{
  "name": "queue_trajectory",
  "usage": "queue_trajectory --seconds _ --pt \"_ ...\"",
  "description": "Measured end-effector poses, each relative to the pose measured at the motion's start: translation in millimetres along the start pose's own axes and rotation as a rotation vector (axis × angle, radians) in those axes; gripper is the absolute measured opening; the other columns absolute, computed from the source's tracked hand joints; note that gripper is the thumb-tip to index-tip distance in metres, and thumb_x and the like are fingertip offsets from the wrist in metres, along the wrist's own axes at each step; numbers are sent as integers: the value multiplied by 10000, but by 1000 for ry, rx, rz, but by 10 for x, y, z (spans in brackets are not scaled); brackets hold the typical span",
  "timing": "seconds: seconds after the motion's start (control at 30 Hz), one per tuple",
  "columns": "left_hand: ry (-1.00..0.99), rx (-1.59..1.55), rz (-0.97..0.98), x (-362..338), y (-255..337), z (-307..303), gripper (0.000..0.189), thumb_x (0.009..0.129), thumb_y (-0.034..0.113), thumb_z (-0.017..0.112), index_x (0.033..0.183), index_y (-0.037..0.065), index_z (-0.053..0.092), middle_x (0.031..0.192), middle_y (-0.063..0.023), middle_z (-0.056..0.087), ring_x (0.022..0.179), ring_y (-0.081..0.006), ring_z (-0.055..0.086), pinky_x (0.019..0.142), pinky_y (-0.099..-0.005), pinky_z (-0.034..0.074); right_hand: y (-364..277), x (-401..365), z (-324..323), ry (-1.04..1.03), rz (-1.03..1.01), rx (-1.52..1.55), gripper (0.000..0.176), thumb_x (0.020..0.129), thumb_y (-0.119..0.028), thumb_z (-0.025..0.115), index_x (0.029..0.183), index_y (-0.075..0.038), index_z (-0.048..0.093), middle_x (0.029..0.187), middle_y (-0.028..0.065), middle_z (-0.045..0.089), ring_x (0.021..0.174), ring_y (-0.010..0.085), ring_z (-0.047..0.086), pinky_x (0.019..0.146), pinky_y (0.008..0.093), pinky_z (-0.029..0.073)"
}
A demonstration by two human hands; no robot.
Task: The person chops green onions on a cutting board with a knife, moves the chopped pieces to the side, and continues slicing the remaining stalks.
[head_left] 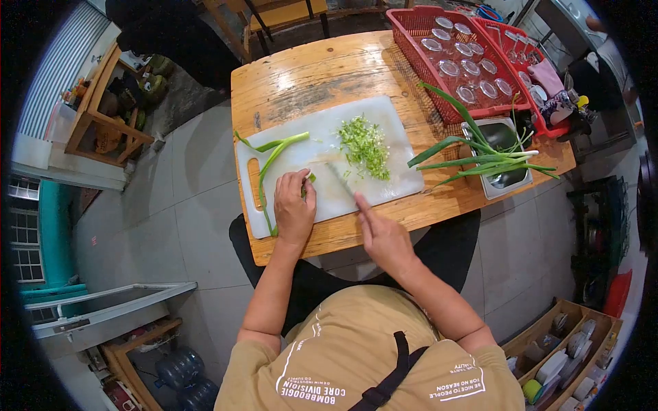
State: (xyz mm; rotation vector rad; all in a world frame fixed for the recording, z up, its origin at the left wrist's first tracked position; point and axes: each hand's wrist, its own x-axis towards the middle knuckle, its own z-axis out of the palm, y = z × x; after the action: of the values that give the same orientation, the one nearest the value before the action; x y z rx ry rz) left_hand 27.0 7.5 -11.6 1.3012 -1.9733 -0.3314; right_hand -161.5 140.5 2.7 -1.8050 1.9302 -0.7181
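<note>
My left hand (296, 205) rests on the white cutting board (322, 212), its fingers curled around a short piece of green onion (310, 177). In my right hand (384, 240) is a knife (340, 179), its blade slanting up and left over the board, apart from the left fingers. A pile of chopped green onion (365, 146) lies on the right half of the board. Toward the left end, a longer green onion stalk (285, 142) bends down past the board's handle slot. More whole green onions (490, 159) lie across a metal pan (508, 190) at the right.
A red plastic basket (425, 72) of upturned glasses (470, 67) occupies the table's far right corner. Beside it, another red basket (558, 127) holds glasses and cloths. The wooden table (301, 75) extends behind the board. A person in dark clothing (181, 41) is beyond its far left.
</note>
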Motion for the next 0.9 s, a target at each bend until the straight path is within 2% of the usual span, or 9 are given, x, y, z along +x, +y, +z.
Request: queue_trajectory --seconds 0.13,0.23,0.3,0.43,0.57,0.63,0.73,0.8,0.9 --pt "-26 3 13 40 27 -3 221 958 -16 694 1175 2 730 1038 -154 695 1018 -364 653 924 -477 530 22 160 -99 10 74 -42 570 1110 -236 599 1665 -177 485 821 211 741 709 411 729 649 554 574" --pt "-40 18 25 67 55 37 216 958 -7 703 1171 6 729 1043 -152 696 1018 -362 654 922 -472 529 -16 131 -27 17 -42 95 552 1117 -229 603 1660 -246 504 824 246 728 743 454 717 684 565 565" --pt "-52 15 25 76 53 69 204 971 6 694 1172 7 730 1050 -158 704 1030 -365 663 945 -476 530 -14 178 -66 -7 72 -43 570 1108 -241 598 1667 -202 490 763 178 719 665 401 706 640 543 572" --pt "-118 10 57 148 42 77 213 976 15 689 1184 15 738 1112 -169 706 1084 -371 666 985 -486 527 51 220 -204 53 75 -27 587 1103 -245 607 1676 -214 482 781 161 719 686 395 712 646 534 577" --pt "-52 35 155 229 188 57 270 959 -2 695 1221 37 751 1176 -167 690 1122 -369 651 998 -488 523 53 190 -277 109 30 -47 628 1096 -246 636 1696 -222 451 903 181 730 767 402 729 677 533 582" --pt "-73 -37 260 253 317 29 400 897 -33 713 1283 70 747 1175 -151 666 1153 -356 636 1013 -493 503 47 185 -280 134 53 -19 640 1094 -246 652 1699 -216 444 964 203 741 817 415 737 704 533 584" --pt "-208 -97 380 234 465 2 525 860 -50 712 1351 131 751 1173 -143 656 1154 -354 629 1022 -485 504 63 171 -264 175 62 -9 688 1074 -245 683 1700 -131 421 970 199 739 818 410 738 712 523 591" --pt "-239 -58 398 212 475 54 585 848 -43 713 1385 186 755 1178 -134 649 1154 -340 624 1021 -480 503 68 171 -268 208 8 -59 725 1044 -210 705 1682 -28 412 952 156 718 787 373 737 678 489 602" --pt "-316 -65 431 248 468 106 581 831 -50 720 1360 183 776 1153 -151 634 1100 -354 626 1002 -477 512 52 170 -307 215 14 -80 745 1037 -209 714 1687 -23 402 956 153 712 785 360 736 675 479 603"
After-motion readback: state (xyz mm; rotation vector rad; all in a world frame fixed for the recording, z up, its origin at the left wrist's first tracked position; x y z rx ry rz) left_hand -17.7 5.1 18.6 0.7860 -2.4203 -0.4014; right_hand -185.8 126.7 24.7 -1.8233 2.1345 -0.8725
